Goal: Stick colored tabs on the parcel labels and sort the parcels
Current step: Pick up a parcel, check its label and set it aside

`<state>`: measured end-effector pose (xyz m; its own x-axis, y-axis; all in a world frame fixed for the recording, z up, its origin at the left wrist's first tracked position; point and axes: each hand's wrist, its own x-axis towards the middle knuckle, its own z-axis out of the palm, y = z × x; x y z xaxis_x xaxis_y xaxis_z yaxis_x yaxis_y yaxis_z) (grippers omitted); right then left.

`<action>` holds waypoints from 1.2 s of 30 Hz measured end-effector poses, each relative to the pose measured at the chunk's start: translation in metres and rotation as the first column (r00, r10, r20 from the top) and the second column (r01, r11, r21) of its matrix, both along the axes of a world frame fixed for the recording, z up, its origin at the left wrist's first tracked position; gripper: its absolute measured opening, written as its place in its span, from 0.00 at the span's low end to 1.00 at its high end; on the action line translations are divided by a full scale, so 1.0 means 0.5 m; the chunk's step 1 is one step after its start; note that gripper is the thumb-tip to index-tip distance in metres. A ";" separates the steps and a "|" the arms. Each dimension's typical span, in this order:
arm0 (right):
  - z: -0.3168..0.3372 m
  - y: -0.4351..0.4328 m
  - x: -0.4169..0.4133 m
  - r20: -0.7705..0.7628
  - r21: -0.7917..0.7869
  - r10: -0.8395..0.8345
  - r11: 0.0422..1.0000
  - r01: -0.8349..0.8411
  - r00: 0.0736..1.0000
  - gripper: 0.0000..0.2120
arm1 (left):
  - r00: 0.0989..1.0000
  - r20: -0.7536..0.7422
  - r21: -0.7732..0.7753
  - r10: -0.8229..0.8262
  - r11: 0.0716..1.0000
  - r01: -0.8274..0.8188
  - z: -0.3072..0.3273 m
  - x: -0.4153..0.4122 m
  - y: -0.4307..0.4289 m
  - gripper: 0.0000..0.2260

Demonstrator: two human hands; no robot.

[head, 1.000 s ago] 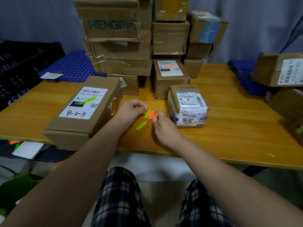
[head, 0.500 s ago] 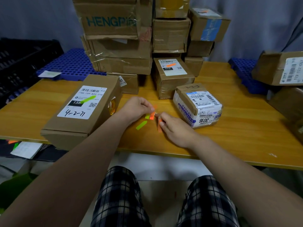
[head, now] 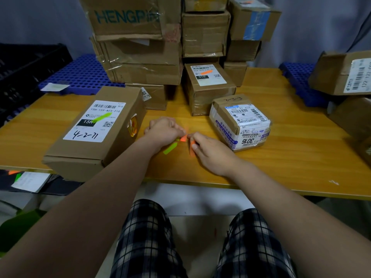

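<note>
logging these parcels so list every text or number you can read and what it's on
"HENGPI", cut off: top box
"15H-159-A03-210", "15H", handwritten "4-2-71": long box label
"010": middle box label
"3016": small parcel, front
"3-3-3", unsure: its top
"122 122": right box label
Fine print, barcodes: too small

premises: parcel sorting room. taped cardboard boxes (head: 140,47) with barcoded shipping labels (head: 96,121) stacked on a wooden surface (head: 281,157); blue perforated pallets (head: 84,75) and black crate (head: 24,67) alongside.
</note>
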<state>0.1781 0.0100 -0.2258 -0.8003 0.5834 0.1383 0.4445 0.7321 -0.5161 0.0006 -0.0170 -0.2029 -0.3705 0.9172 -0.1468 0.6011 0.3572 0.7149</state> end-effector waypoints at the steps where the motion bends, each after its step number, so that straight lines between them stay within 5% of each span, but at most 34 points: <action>1: 0.001 0.000 -0.002 -0.003 0.004 0.002 1.000 -0.002 1.000 0.05 | 1.000 -0.018 0.004 -0.009 1.000 0.009 -0.003 -0.002 0.000 0.06; 10: -0.004 0.004 -0.001 -0.016 0.006 -0.004 1.000 0.004 1.000 0.03 | 0.979 -0.204 0.025 -0.023 0.999 0.028 -0.010 0.010 -0.009 0.06; 23: 0.002 0.001 -0.002 -0.061 -0.007 -0.008 1.000 0.008 0.998 0.04 | 0.964 -0.264 -0.041 -0.019 0.999 0.009 -0.002 0.020 -0.006 0.04; 28: -0.002 -0.003 -0.004 -0.049 0.024 -0.007 1.000 0.008 0.999 0.02 | 0.969 -0.247 -0.080 -0.020 0.997 0.000 0.018 0.025 -0.004 0.11; 32: 0.042 -0.017 0.004 -0.239 0.138 -0.039 0.988 0.073 0.970 0.07 | 0.939 -0.338 -0.106 -0.064 0.994 0.030 0.038 0.033 -0.004 0.02; 36: 0.132 0.007 0.027 -0.477 0.268 -0.177 0.904 0.334 0.861 0.05 | 0.936 -0.350 0.030 -0.033 0.998 0.047 0.079 0.054 0.009 0.09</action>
